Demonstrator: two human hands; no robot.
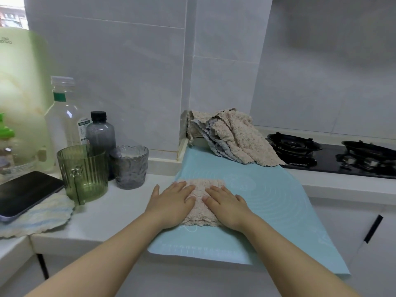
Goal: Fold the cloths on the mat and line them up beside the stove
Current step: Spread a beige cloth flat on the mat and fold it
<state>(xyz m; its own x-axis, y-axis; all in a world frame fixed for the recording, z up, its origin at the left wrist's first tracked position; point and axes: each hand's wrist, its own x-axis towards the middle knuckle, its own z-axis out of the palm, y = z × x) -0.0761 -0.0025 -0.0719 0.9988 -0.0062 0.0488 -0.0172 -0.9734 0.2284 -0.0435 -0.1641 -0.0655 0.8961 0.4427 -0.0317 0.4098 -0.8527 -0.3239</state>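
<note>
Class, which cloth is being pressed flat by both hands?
The folded cloth at the mat's near end; the heap by the stove and the striped cloth under the phone lie untouched.

White worktop [120, 211] here, with a pale blue mat [267, 206] lying across it, its front edge hanging over the lip. Left of it a green ribbed cup [83, 174] and a grey glass [129, 168] stand side by side, a clear bottle [64, 123] and a dark bottle [100, 133] behind. Far left lies a striped cloth [42, 219]. On the right, the black stove [332, 159].

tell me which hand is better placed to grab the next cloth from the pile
Right, probably. The right hand rests on the folded cloth nearer the cloth pile and stove; the left hand would have to reach across.
</note>
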